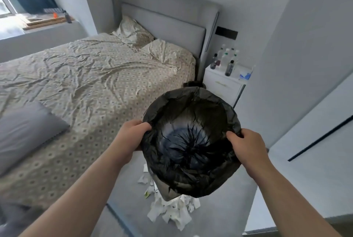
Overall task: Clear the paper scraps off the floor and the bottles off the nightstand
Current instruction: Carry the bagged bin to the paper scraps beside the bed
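**Fig. Both hands on the lined bin, held above the paper scraps**

Far to the left of your left fingers, a grey pillow lies on the bed, whose patterned sheet is creased. Two patterned pillows lean at the grey headboard beyond.

Your left hand grasps the left rim of the bin. Its fingers curl over the edge and pinch the black liner bag against it. The bin is held off the floor between your two hands, with its mouth turned towards you. The liner shows gathered folds at its bottom.

Below the bin, and nearer to you than either set of fingers, the paper scraps lie in a loose white heap on the grey floor beside the bed. Part of the heap is hidden behind the bin.

Beyond the bin, well apart from your right fingers, the bottles stand upright in a cluster on the white bedside bench. The bench sits just beside the headboard. Some bottles are clear and some are dark. A blue object lies near the right edge of the bench top, just beside the bottles; what it is cannot be told.

Your right hand grasps the right rim of the bin. The thumb is inside the mouth on the liner, and the other fingers wrap round the outside, out of view.
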Demonstrator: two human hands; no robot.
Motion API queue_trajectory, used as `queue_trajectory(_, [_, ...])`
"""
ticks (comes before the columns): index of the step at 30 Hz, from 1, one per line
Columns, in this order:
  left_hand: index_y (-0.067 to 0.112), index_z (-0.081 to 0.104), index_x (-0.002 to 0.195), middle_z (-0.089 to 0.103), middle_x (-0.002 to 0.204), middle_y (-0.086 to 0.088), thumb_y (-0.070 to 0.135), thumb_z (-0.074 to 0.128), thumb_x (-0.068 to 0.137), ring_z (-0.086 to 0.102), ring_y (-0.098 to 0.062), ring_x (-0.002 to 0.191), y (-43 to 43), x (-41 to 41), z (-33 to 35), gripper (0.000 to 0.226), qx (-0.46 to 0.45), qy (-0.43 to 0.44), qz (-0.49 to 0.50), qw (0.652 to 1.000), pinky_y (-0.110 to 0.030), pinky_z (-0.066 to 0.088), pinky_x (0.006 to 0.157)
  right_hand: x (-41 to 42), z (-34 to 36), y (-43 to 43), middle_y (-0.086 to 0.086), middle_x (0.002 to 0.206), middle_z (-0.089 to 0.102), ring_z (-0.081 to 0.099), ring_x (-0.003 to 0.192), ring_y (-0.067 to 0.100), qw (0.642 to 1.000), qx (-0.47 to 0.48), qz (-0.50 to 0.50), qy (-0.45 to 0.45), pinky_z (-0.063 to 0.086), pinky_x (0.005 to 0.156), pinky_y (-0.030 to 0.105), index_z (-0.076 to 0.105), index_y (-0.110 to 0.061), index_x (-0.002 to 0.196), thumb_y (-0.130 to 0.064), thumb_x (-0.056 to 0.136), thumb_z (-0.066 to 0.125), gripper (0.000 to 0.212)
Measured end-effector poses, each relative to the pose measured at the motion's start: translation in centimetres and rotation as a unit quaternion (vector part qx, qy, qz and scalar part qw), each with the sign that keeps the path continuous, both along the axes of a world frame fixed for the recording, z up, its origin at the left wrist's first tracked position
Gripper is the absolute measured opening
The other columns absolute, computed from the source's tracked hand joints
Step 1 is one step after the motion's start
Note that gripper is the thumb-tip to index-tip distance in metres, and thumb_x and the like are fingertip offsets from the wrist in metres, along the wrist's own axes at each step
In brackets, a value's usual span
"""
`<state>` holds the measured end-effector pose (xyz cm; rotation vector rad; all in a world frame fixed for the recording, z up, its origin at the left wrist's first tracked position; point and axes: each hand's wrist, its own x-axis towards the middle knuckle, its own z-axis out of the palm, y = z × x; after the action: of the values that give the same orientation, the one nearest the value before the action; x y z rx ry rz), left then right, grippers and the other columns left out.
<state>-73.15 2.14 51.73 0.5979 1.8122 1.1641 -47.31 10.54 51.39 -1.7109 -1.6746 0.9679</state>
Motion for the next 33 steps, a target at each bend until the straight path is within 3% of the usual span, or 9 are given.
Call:
queue_trajectory(5, [0.008,0.059,0.084,0.054,0.075,-0.013,0.012,0.054,0.079,0.053,-0.023,0.063,4.2,-1.4,-0.2,0.008,-0.016,0.017,0.046,0.999,-0.027,0.045,0.053,-1.8,-1.0,5.6,0.012,0.066,0.053,0.05,0.061,0.025,0.999,-0.016,0.032,0.026,0.034,0.057,0.031,0.056,0.005,0.072,-0.029,0.088,0.058,0.037])
queue_trajectory(15, [0.003,0.061,0.082,0.056,0.07,-0.011,0.012,0.056,0.082,0.056,-0.024,0.063,10.7,-3.5,1.6,0.011,-0.009,0.076,0.12,0.99,-0.027,0.046,0.054,-5.8,-0.7,14.8,0.011,0.066,0.044,0.042,0.059,0.022,0.993,-0.028,0.087,0.076,0.027,0.056,0.031,0.047,-0.007,0.068,-0.025,0.088,0.059,0.03])
queue_trajectory(19, [0.005,0.062,0.079,0.058,0.071,-0.011,0.014,0.058,0.082,0.057,-0.023,0.062,12.3,-4.9,2.9,0.01,-0.002,0.083,0.12,0.989,-0.027,0.045,0.052,-7.1,-0.1,17.1,0.011,0.067,0.052,0.047,0.061,0.022,0.99,-0.032,0.097,0.099,0.032,0.056,0.03,0.054,0.005,0.073,-0.026,0.087,0.06,0.034])
queue_trajectory(27, [0.007,0.059,0.074,0.056,0.069,-0.009,0.011,0.057,0.082,0.054,-0.021,0.06,17.3,-8.7,3.9,0.009,0.021,0.096,0.1,0.99,-0.025,0.044,0.05,-10.3,0.7,21.3,0.003,0.06,0.055,0.05,0.057,0.019,0.988,-0.012,0.099,0.118,0.035,0.054,0.028,0.054,-0.011,0.062,-0.025,0.089,0.059,0.031])
queue_trajectory(30, [0.005,0.061,0.078,0.057,0.071,-0.011,0.01,0.057,0.081,0.055,-0.021,0.06,19.8,-11.4,2.7,0.006,0.018,0.091,0.077,0.993,-0.024,0.047,0.049,-12.4,-0.3,23.0,0.008,0.069,0.064,0.06,0.066,0.025,0.99,-0.005,0.085,0.112,0.042,0.057,0.03,0.062,-0.009,0.071,-0.028,0.088,0.06,0.025])
queue_trajectory(33, [0.002,0.062,0.084,0.057,0.076,-0.014,0.01,0.057,0.081,0.056,-0.025,0.066,23.0,-15.2,0.3,0.01,0.006,0.082,0.043,0.996,-0.03,0.049,0.059,-15.4,-2.3,24.6,0.011,0.066,0.059,0.055,0.061,0.026,0.994,-0.019,0.046,0.101,0.038,0.054,0.03,0.055,-0.004,0.067,-0.027,0.087,0.06,0.031])
